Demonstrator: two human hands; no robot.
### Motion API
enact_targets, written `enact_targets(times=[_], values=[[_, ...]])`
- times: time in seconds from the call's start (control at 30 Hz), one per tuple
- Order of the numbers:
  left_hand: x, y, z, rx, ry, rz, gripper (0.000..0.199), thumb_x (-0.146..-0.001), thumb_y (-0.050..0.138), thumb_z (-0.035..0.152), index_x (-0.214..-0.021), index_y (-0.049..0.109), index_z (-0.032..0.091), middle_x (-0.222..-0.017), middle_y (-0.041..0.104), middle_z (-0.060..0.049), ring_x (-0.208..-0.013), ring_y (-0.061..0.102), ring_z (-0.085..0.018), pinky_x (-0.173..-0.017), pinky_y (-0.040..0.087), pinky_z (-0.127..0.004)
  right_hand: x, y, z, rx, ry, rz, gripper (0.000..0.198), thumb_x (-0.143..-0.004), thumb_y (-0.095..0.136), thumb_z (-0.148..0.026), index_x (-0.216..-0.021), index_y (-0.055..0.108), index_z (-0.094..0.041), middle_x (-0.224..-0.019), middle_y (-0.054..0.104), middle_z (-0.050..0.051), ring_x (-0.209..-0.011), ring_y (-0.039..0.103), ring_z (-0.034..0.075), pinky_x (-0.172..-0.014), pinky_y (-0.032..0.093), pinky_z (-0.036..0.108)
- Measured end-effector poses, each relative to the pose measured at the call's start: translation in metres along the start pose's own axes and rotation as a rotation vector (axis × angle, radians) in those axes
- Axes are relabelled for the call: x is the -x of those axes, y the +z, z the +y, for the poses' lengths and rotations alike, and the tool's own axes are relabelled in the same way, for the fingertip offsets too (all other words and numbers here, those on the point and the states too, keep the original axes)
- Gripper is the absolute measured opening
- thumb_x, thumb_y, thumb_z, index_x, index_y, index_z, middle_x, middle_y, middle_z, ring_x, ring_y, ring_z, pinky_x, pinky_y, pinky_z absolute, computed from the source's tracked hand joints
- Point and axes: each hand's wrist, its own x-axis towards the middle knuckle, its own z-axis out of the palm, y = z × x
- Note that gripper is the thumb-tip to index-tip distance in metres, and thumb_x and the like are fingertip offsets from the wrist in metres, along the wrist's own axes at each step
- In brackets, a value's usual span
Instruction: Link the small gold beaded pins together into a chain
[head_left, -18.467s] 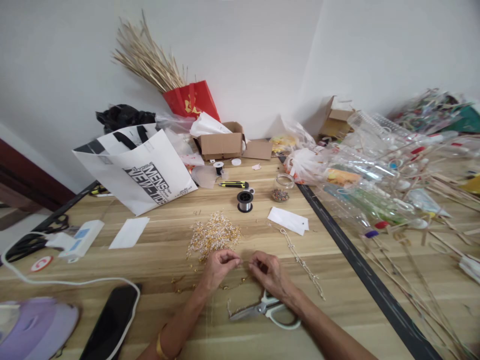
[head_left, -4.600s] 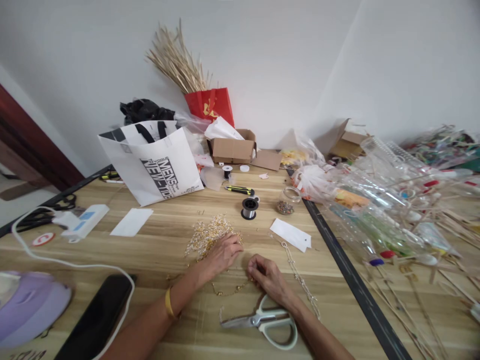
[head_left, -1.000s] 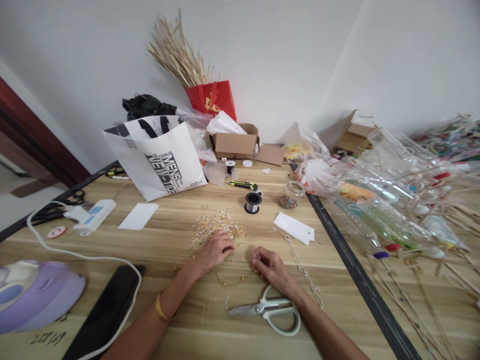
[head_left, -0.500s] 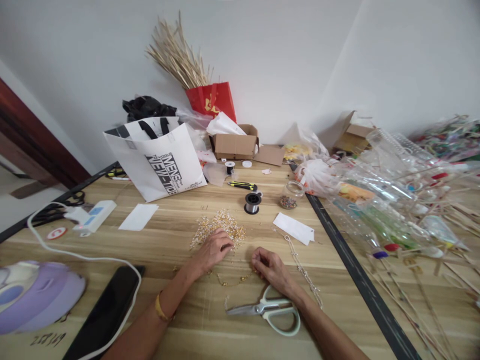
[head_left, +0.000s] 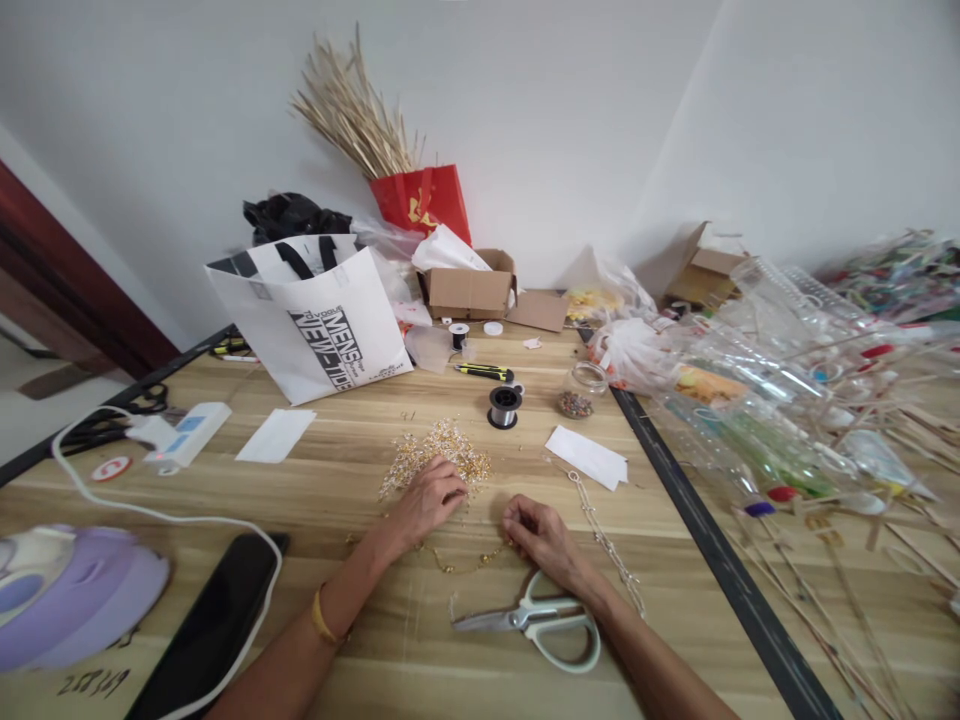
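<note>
My left hand (head_left: 433,497) rests at the near edge of a loose pile of gold and clear beads (head_left: 442,448), its fingers curled down among them; whatever they pinch is too small to see. To its right my right hand (head_left: 536,530) is closed, thumb against fingers, at the end of a thin gold beaded strand (head_left: 469,566) that trails left across the table. White-handled scissors (head_left: 536,622) lie just below the right hand. A silvery beaded chain (head_left: 604,535) stretches along the table right of that hand.
Beyond the beads stand a wire spool (head_left: 505,408), a glass jar of beads (head_left: 581,392) and a yellow-black utility knife (head_left: 484,371). A white paper (head_left: 589,456) lies at right, near plastic bottles (head_left: 720,445). At left are a white bag (head_left: 315,320), a power strip (head_left: 191,437) and a phone (head_left: 214,620).
</note>
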Motion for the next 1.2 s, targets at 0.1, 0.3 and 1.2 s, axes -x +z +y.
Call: enact_targets(times=[0.1,0.3,1.2], values=[[0.0,-0.001,0.002,-0.018,0.008,-0.021,0.009,-0.081,0.057,0.013,-0.079,0.065,0.017,-0.082,0.06,-0.004,-0.09,0.048,-0.019,-0.083,0.041,-0.033,0.0,0.0,0.001,-0.005,0.007,-0.004,0.015,-0.081,0.051,-0.029,-0.072,0.049,-0.017,-0.057,0.047,-0.004,-0.049,0.042,0.008,-0.046,0.034,0.018],[0.0,-0.006,0.002,-0.008,-0.022,-0.05,0.008,-0.08,0.059,0.013,-0.075,0.064,0.016,-0.08,0.06,-0.004,-0.089,0.048,-0.019,-0.081,0.041,-0.031,0.0,-0.001,-0.001,0.008,0.005,-0.007,0.014,-0.082,0.05,-0.028,-0.072,0.049,-0.017,-0.058,0.048,-0.004,-0.05,0.042,0.008,-0.047,0.034,0.019],[0.0,-0.001,0.013,-0.069,0.031,-0.019,0.019,-0.088,0.048,0.016,-0.084,0.067,0.019,-0.085,0.052,-0.005,-0.09,0.044,-0.019,-0.079,0.04,-0.032,0.0,0.0,0.002,-0.009,0.001,-0.007,0.016,-0.082,0.05,-0.03,-0.072,0.049,-0.017,-0.058,0.047,-0.004,-0.049,0.041,0.008,-0.047,0.034,0.019]])
